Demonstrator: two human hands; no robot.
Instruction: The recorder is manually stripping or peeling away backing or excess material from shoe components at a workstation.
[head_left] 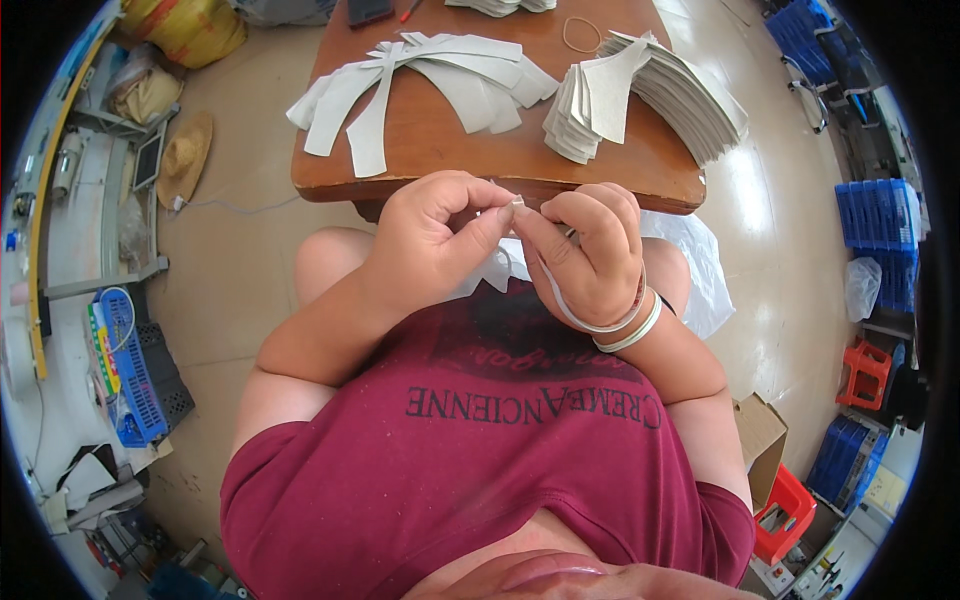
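Note:
My left hand point(437, 232) and my right hand point(592, 250) meet just off the near edge of the brown table point(470, 172). Thumb and forefinger of each are pinched on a small whitish piece point(517, 202), mostly hidden by the fingertips. A pale elastic band point(568, 311) loops over my right hand toward the wrist, where a light wristband point(632, 335) sits. Ahead on the table, pale grey curved cut pieces point(368, 135) lie fanned out at the left. A thick curved stack of similar pieces point(690, 100) stands at the right.
A loose rubber band point(582, 35) lies at the table's far side. White plastic bags point(690, 270) hang below its right corner. Farther out are a straw hat point(186, 155), blue baskets point(877, 215), red stools point(785, 515) and a cardboard box point(760, 440).

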